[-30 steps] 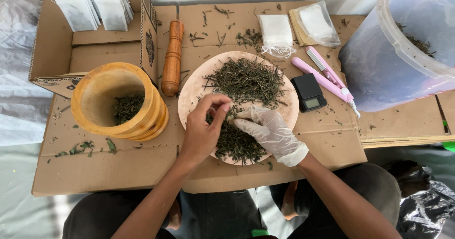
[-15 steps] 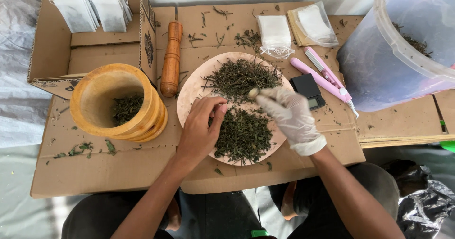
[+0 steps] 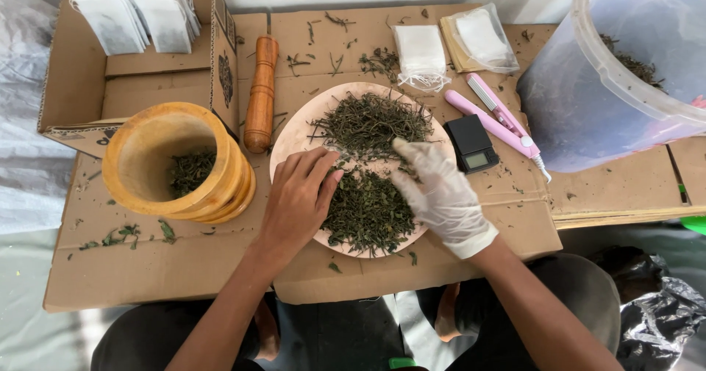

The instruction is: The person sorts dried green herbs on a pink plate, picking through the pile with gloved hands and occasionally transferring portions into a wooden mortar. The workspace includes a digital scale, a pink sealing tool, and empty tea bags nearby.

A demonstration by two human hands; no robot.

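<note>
A round wooden plate (image 3: 294, 139) on the cardboard holds dried green herbs, split into a far pile (image 3: 371, 121) and a near pile (image 3: 368, 209). My bare left hand (image 3: 298, 202) lies flat on the plate's left side, fingertips at the gap between the piles. My right hand (image 3: 441, 194), in a white glove, lies flat on the right side, its fingers reaching into that same gap. Neither hand grips anything that I can see.
A wooden mortar (image 3: 173, 161) with some herbs stands at the left, a wooden pestle (image 3: 259, 91) beyond it. A small black scale (image 3: 472, 144), a pink sealer (image 3: 496, 117), white sachets (image 3: 421, 51), a cardboard box (image 3: 81, 84) of sachets and a large plastic bucket (image 3: 625, 84) surround the plate.
Both hands were bunched together over the near herbs. They have spread apart and flattened, and the herbs now lie in two separate piles.
</note>
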